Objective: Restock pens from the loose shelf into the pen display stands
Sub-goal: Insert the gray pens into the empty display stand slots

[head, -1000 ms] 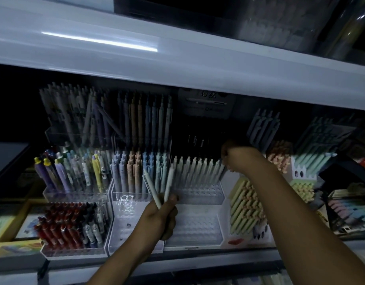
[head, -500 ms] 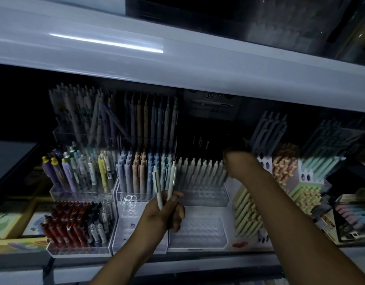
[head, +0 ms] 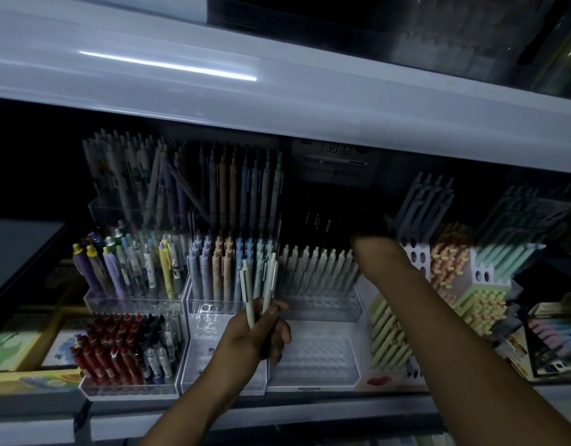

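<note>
Grips two slim, pale plastic click pens (head: 249, 304) by their lower barrels, clickers up, in the curled left hand (head: 258, 338), just in front of the clear acrylic tiered display stand (head: 313, 358); probably light and stiff to handle, smooth enough to slide against each other, so best pinched mid-barrel and fed tip-down, one at a time, into the bare holes; reaches with the right hand (head: 372, 251) into the dark behind the row of matching pale pens (head: 319, 268) standing in the upper tier; cannot tell how far those fingers are spread or whether anything is held, hidden in shadow; borders pastel blue and orange pens (head: 226, 268) on the left.
</note>
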Tool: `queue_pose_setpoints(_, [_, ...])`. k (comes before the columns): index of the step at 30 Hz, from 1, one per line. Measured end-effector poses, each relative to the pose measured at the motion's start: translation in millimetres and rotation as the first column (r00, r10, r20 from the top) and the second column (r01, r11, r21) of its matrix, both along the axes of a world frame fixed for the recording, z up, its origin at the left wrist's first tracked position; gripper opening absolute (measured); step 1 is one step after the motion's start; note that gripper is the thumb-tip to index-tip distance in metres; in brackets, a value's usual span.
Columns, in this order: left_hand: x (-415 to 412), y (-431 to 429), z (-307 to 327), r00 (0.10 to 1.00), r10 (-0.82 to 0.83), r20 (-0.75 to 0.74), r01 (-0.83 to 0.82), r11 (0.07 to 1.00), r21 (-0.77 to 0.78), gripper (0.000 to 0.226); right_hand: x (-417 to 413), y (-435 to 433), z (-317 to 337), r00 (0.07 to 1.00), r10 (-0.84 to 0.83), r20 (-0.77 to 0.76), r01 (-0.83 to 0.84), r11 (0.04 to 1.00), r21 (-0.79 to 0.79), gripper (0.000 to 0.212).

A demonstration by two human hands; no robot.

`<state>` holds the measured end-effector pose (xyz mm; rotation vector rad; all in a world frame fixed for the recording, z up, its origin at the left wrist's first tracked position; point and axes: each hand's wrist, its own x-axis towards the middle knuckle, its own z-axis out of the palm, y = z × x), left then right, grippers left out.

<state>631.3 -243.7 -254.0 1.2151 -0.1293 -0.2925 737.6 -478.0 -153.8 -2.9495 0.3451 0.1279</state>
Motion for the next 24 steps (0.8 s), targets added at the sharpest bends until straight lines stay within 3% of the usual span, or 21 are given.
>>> queue_pose_setpoints(3, [-0.2,0.7,-1.1,1.0,-0.004,-0.003,0.004,1.0,0.0,0.042,-6.6,1.5,-2.9,1.0,0.017,0.013,-0.017,0.999,-0.034,0.022])
queue_pose_setpoints(6, [-0.2,2.1,-1.9,1.0,-0.004,0.005,0.004,1.0,0.003,0.041,-11.6,1.8,-4.2,0.998,0.057,0.041,-0.055,0.997,-0.048,0.03])
queue_pose_setpoints(10, [-0.8,5.2,-3.4,1.0,-0.004,0.015,0.004,1.0,0.0,0.041,-17.7,-10.8,-9.6,0.975,0.067,0.21,-0.091,0.99,0.106,0.025])
queue_pose_setpoints(14, [-0.6,6.8,-4.9,1.0,-0.006,0.024,0.006,1.0,0.018,0.034,-41.4,-7.5,-24.9,0.894,0.013,0.449,-0.167,0.938,0.304,0.015])
queue_pose_setpoints(17, [-0.5,5.3,-4.0,1.0,-0.015,0.013,0.015,1.0,0.011,0.032,-64.4,17.9,-38.1,0.912,-0.028,0.41,-0.235,0.783,0.575,0.016])
queue_pose_setpoints(19, [-0.4,3.6,-4.0,1.0,-0.017,0.003,0.017,1.0,0.008,0.033,-77.4,38.6,-42.9,0.954,0.063,0.292,-0.261,0.653,0.711,0.009])
queue_pose_setpoints(22, [-2.6,3.7,-1.7,0.999,-0.04,0.033,0.038,0.998,0.05,0.04,-87.4,62.7,-54.8,0.943,0.279,0.179,-0.298,0.478,0.826,0.01])
queue_pose_setpoints(24, [-4.1,5.5,0.0,0.996,-0.071,0.062,0.064,0.993,0.097,0.043,-89.0,71.1,-64.2,0.939,0.29,0.184,-0.297,0.414,0.86,0.011])
